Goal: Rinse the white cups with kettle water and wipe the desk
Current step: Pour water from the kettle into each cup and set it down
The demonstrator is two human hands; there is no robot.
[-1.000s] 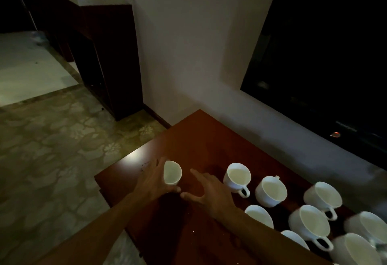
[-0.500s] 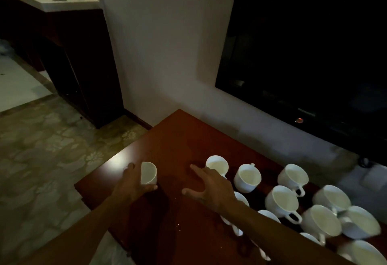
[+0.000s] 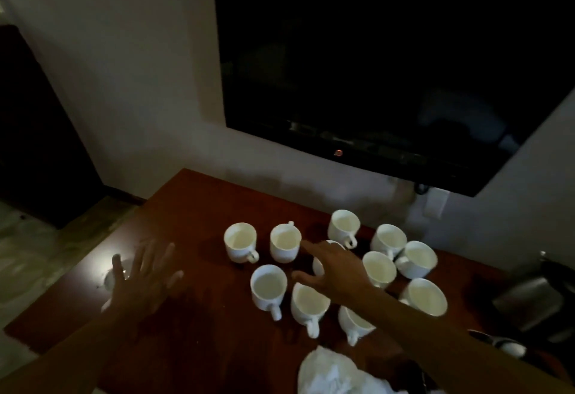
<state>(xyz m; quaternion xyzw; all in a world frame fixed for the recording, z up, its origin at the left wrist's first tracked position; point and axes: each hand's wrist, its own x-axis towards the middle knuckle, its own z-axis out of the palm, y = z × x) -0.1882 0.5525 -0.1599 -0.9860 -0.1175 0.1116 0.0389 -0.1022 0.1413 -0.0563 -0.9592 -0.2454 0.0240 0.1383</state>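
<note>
Several white cups stand upright in a cluster on the reddish-brown desk (image 3: 199, 207), among them one at the near left (image 3: 268, 288) and one at the far left (image 3: 240, 239). My right hand (image 3: 337, 270) hovers over the middle of the cluster with fingers stretched out, holding nothing and covering one cup. My left hand (image 3: 144, 281) is spread flat and empty above the desk's left part. A white cup (image 3: 109, 280) peeks out behind its thumb, in a glare patch. A metal kettle (image 3: 535, 300) stands at the right.
A crumpled white cloth (image 3: 329, 372) lies at the desk's near edge. A dark wall-mounted TV (image 3: 389, 66) hangs above the desk, with a wall socket (image 3: 435, 205) below it. The desk's left edge drops to patterned floor (image 3: 46, 253). A dark object (image 3: 497, 342) sits near the kettle.
My left hand let go of the cup it held and spread open. My right hand moved right, over the cup cluster. The view swung right, bringing the kettle and cloth in.
</note>
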